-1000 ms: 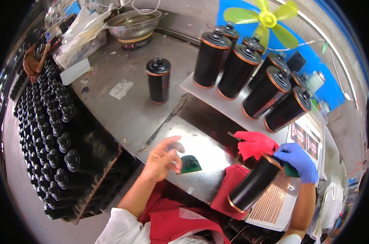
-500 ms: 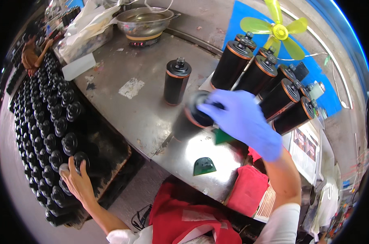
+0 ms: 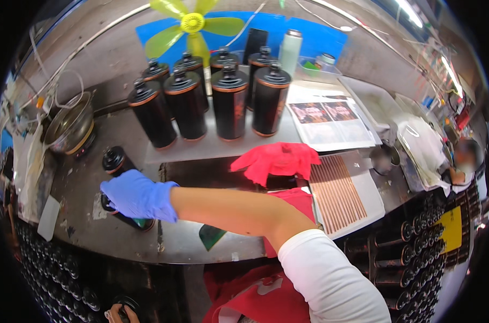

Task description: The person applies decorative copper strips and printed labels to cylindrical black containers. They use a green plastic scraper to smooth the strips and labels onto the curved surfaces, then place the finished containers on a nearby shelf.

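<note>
- Covering much of a black bottle [image 3: 126,219], the blue-gloved right hand [image 3: 139,196] hides its middle; only its dark top and lower end show, leaning, over the metal table [image 3: 77,218].
- Those gloved fingers are bent in around the bottle, holding it, with their tips partly out of sight.
- A green sliver [image 3: 141,222] peeks out below the glove; whether the hand holds it cannot be told.
- The bare left hand [image 3: 115,315] is cut off by the lower edge, fingers bent at a dark round cap [image 3: 126,308]; how firmly they close cannot be told.
- The right forearm [image 3: 228,207] reaches leftward across the table, elbow bent, above a green piece [image 3: 211,236].
- The metal bowl [image 3: 72,124] stands far left, its contents hard to make out.
- Copper-coloured strips [image 3: 339,194] lie in rows on a pale tray [image 3: 371,202].
- A clear bin [image 3: 414,175] at right holds crumpled white plastic.
</note>
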### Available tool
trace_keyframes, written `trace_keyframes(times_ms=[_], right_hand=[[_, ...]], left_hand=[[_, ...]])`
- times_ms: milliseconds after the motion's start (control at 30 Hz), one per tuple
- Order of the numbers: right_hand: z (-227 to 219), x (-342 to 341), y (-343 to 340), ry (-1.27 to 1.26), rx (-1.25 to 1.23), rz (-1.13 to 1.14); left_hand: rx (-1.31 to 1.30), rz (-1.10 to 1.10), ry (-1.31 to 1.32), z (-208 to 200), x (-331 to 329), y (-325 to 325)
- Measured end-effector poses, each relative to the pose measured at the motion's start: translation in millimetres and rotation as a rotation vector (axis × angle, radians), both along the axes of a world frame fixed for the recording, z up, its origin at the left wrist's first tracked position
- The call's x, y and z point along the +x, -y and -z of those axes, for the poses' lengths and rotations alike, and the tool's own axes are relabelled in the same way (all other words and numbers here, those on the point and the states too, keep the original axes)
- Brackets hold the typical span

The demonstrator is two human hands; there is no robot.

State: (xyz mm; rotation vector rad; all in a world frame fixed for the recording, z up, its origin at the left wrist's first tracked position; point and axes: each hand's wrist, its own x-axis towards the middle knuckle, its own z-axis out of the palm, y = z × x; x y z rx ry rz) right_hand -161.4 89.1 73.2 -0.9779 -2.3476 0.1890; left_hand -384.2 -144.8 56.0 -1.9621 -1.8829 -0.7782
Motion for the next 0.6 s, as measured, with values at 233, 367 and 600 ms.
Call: trace_keyframes(times_ms=[233, 367, 600], right_hand=[[5.9, 195.4, 110.5, -0.263, -0.239, 0.37], [21.3, 356.9, 157.6, -0.471, -0.225, 0.967], [44.8, 617.0, 190.6, -0.302, -0.164, 1.6]], left_hand=[[-0.012, 0.956, 0.498, -54.1, 95.4, -50.8], [-0.043, 1.104, 0.583, -49.9, 193.3, -96.6], [-0.907, 1.203, 0.464, -43.9, 384.5, -170.2]])
